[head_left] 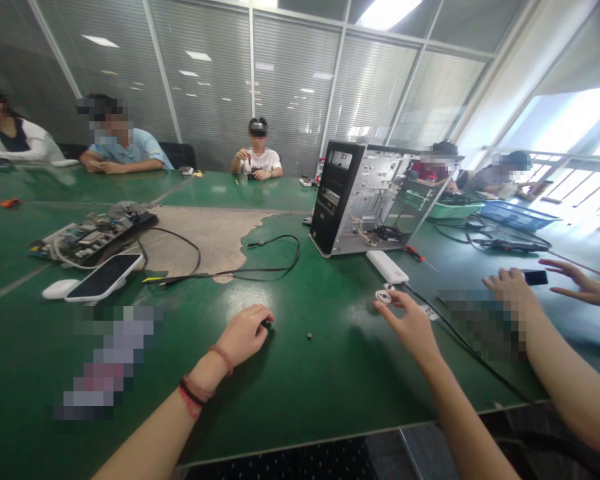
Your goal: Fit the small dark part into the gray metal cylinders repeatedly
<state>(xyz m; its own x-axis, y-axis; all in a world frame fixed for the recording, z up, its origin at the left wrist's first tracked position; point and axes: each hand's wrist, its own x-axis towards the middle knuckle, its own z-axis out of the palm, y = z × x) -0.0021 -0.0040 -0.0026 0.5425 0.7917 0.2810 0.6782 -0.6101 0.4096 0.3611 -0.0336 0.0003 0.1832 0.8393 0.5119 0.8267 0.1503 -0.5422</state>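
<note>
My left hand (247, 331), with bracelets at the wrist, hovers at or rests on the green table with its fingers curled. A small dark piece (267, 324) shows at its fingertips, too little of it to name. Between thumb and fingers, my right hand (411, 325) pinches a small white round piece (383, 297) with a grey middle. On the tabletop between my hands lies a tiny dark metal part (309, 336), like a nut. Just beyond my right hand is a white oblong device (387, 267) with a black cable.
An open computer case (350, 200) stands ahead, a screwdriver (416, 253) beside it. To the left lie a phone (105, 277), a circuit assembly (95, 233) and black cables (240, 270). A neighbour's hands (515, 293) hold a dark object at right. Baskets (520, 217) stand farther back.
</note>
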